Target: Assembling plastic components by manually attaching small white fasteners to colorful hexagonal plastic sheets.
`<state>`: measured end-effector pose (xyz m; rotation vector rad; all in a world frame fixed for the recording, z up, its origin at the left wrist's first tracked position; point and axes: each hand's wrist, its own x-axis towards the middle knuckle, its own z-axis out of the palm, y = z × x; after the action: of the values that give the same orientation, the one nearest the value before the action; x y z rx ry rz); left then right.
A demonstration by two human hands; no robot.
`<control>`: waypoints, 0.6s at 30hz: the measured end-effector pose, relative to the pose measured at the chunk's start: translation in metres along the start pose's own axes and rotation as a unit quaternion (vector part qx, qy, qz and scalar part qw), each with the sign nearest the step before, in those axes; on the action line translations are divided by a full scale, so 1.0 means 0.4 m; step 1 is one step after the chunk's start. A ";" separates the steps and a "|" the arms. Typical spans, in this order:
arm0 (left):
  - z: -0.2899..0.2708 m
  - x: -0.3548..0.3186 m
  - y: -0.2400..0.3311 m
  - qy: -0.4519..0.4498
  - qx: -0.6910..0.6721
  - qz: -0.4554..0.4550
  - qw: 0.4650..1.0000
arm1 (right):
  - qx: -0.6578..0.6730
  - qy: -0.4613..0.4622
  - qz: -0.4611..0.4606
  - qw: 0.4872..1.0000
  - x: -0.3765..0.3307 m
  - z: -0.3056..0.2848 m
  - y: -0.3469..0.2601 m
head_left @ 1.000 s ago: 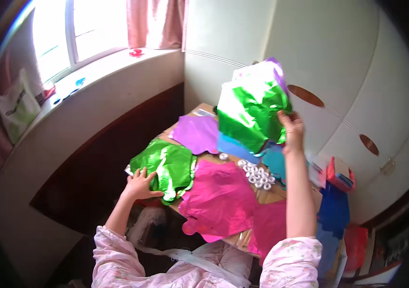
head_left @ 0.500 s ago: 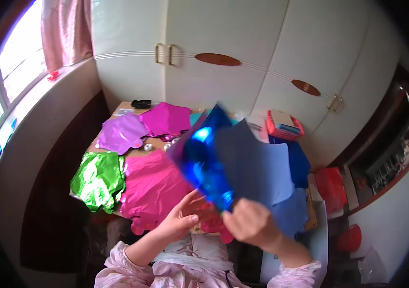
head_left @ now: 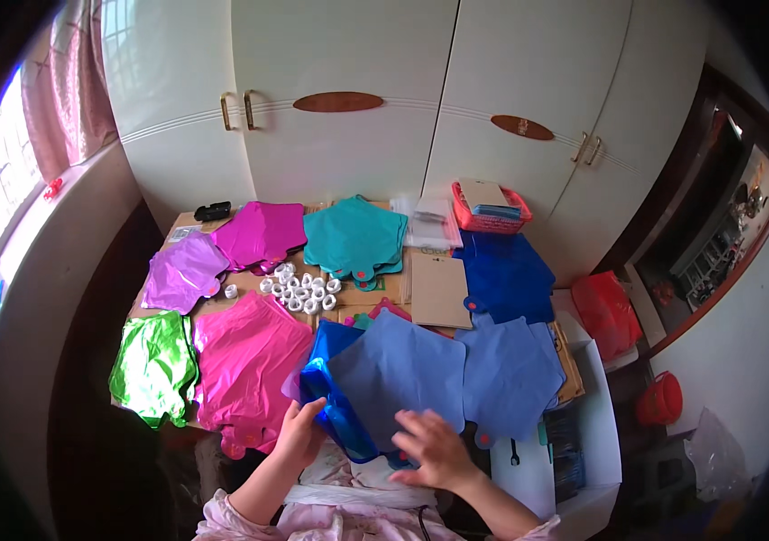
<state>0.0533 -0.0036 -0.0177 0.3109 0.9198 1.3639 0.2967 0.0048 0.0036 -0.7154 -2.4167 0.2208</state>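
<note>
My left hand (head_left: 299, 435) grips the left edge of a small stack of flat foil balloons, thumb on top. A shiny blue balloon (head_left: 335, 410) curls up beside that thumb, and a dull grey-blue balloon (head_left: 402, 365) spreads to its right. Over the lower right part of the grey-blue one, my right hand (head_left: 434, 451) has its fingers spread and holds nothing. Whether its fingertips touch the foil I cannot tell. More grey-blue balloons (head_left: 511, 365) lie just right of the stack. A pink pile (head_left: 249, 361) lies to the left.
Around the table lie green (head_left: 157, 365), lilac (head_left: 184, 270), magenta (head_left: 260, 234), teal (head_left: 354, 236) and dark blue (head_left: 506, 275) foil piles. Several white ribbon rolls (head_left: 305, 293) sit mid-table near a beige card (head_left: 439, 290). A red basket (head_left: 492, 219) stands at the back; a white box (head_left: 596, 406) at right.
The blue and grey-blue balloons have come down from a raised, blurred position to lie flat near the front. My right hand has let go and spread its fingers; my left has taken hold.
</note>
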 end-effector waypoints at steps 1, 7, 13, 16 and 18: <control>-0.011 0.005 0.005 -0.017 0.016 0.024 0.999 | -0.015 0.018 0.040 0.999 -0.029 0.004 0.034; -0.021 0.036 0.056 -0.007 0.076 0.025 0.997 | -0.134 -0.042 0.095 0.986 -0.046 0.014 0.081; -0.049 0.058 0.145 0.063 0.559 0.203 0.802 | -0.129 -0.066 0.101 0.984 -0.029 0.015 0.081; -0.018 0.070 0.171 0.042 0.746 0.370 0.553 | -0.099 -0.067 0.097 0.988 -0.018 0.021 0.081; 0.004 0.086 0.201 -0.031 0.748 0.389 0.538 | -0.086 -0.084 0.085 0.989 -0.003 0.022 0.072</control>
<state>-0.0041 0.0470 0.0250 2.3129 1.8354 0.8489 0.3049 0.0284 -0.0130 -1.0200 -2.5567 0.1467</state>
